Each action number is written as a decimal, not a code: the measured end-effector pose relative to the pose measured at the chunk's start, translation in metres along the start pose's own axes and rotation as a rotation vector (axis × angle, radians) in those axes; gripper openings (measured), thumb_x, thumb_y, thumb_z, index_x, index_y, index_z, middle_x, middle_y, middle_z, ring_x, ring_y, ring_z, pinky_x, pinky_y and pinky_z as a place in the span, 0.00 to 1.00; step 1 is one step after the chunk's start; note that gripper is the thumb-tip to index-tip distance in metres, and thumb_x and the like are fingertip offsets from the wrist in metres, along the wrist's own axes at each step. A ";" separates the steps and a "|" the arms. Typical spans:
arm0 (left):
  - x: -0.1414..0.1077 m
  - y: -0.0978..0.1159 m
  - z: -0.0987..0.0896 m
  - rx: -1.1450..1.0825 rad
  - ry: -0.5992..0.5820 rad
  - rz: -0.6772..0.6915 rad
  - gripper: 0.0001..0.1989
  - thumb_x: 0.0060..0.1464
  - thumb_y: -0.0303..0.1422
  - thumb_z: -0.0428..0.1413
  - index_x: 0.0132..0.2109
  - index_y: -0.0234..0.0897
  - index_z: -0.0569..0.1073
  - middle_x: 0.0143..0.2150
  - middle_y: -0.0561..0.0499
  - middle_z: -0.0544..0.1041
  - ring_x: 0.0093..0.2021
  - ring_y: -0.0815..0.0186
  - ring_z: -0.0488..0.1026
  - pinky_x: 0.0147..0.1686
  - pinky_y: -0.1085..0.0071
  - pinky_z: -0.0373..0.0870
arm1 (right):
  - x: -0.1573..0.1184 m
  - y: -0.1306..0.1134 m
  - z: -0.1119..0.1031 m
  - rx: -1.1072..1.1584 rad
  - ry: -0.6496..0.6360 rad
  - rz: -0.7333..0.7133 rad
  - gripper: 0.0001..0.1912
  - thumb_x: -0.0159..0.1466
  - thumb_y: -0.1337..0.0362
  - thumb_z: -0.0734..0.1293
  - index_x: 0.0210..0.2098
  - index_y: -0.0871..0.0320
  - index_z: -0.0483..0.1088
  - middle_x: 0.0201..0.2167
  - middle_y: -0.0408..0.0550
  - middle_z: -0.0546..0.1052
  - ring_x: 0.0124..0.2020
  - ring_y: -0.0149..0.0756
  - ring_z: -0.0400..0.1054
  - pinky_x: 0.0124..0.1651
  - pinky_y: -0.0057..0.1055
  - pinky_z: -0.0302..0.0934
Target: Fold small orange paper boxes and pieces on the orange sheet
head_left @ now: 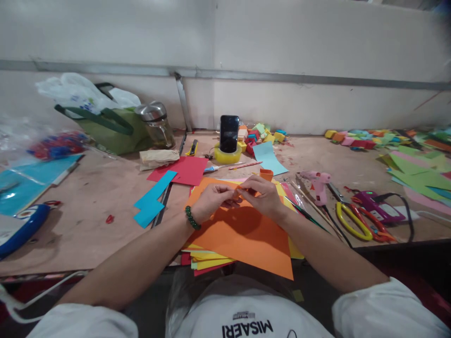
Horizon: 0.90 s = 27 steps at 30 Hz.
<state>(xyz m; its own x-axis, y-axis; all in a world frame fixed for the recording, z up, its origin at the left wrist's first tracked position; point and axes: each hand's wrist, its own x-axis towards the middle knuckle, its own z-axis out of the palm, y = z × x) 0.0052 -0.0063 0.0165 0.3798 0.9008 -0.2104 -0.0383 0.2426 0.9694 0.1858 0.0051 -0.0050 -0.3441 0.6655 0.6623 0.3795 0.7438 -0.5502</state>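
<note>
Above a stack of coloured paper, my left hand (216,203) and my right hand (260,196) meet fingertip to fingertip. Both are closed in a pinch on a small orange paper piece (238,189), mostly covered by the fingers. A large orange sheet (243,234) lies on top of the stack, under both hands. Just beyond my right hand stands a small folded orange paper shape (266,174). Yellow sheets (207,257) stick out below the orange one.
Left are blue paper strips (155,197) and a red sheet (190,170). A phone (229,134) stands in a tape roll (228,154) ahead, near folded paper blocks (260,136). Right are a pink glue gun (319,185), yellow-handled scissors (352,223) and a purple device (382,206).
</note>
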 end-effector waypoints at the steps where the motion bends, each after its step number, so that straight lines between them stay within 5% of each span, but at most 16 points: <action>1: 0.000 0.001 0.000 -0.009 0.000 -0.010 0.16 0.38 0.42 0.67 0.26 0.34 0.76 0.23 0.49 0.78 0.25 0.67 0.76 0.26 0.75 0.68 | -0.001 0.000 -0.002 -0.041 -0.014 -0.059 0.08 0.65 0.64 0.63 0.35 0.55 0.75 0.30 0.47 0.73 0.27 0.30 0.66 0.29 0.28 0.64; 9: 0.002 0.003 -0.001 -0.027 0.023 0.024 0.14 0.34 0.39 0.68 0.24 0.34 0.75 0.22 0.51 0.77 0.24 0.68 0.74 0.30 0.72 0.70 | 0.000 -0.008 -0.018 -0.435 -0.221 -0.310 0.15 0.70 0.65 0.57 0.40 0.55 0.75 0.33 0.50 0.75 0.33 0.32 0.70 0.34 0.28 0.63; 15: 0.000 0.006 0.000 -0.062 0.007 0.042 0.15 0.35 0.41 0.67 0.24 0.34 0.74 0.21 0.53 0.74 0.24 0.70 0.72 0.30 0.73 0.69 | 0.000 -0.008 -0.017 -0.555 -0.211 -0.371 0.14 0.67 0.67 0.58 0.44 0.57 0.75 0.33 0.50 0.77 0.31 0.32 0.71 0.31 0.28 0.62; 19: 0.000 0.005 -0.001 0.035 -0.004 0.126 0.16 0.40 0.43 0.65 0.28 0.33 0.76 0.24 0.51 0.74 0.26 0.69 0.72 0.30 0.73 0.69 | 0.001 -0.005 -0.013 -0.296 -0.150 -0.244 0.13 0.66 0.67 0.59 0.42 0.57 0.75 0.32 0.50 0.76 0.30 0.32 0.70 0.32 0.28 0.64; 23: 0.002 -0.001 -0.002 0.215 0.019 0.255 0.15 0.46 0.43 0.61 0.31 0.34 0.76 0.26 0.51 0.75 0.28 0.68 0.72 0.32 0.71 0.70 | 0.003 -0.006 -0.007 0.047 -0.042 0.105 0.10 0.64 0.60 0.64 0.36 0.59 0.74 0.29 0.49 0.75 0.24 0.30 0.66 0.27 0.28 0.62; 27: 0.002 -0.007 -0.002 0.480 0.068 0.379 0.11 0.53 0.37 0.55 0.28 0.35 0.74 0.25 0.51 0.74 0.28 0.67 0.72 0.31 0.73 0.68 | 0.006 -0.008 -0.005 0.177 -0.108 0.324 0.15 0.61 0.54 0.67 0.27 0.59 0.72 0.23 0.45 0.73 0.23 0.30 0.64 0.26 0.28 0.58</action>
<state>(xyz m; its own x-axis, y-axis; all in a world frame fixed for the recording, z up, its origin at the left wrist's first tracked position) 0.0042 -0.0056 0.0091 0.3611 0.9173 0.1679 0.2672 -0.2743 0.9238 0.1851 0.0027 0.0056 -0.3227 0.8634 0.3878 0.3323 0.4869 -0.8078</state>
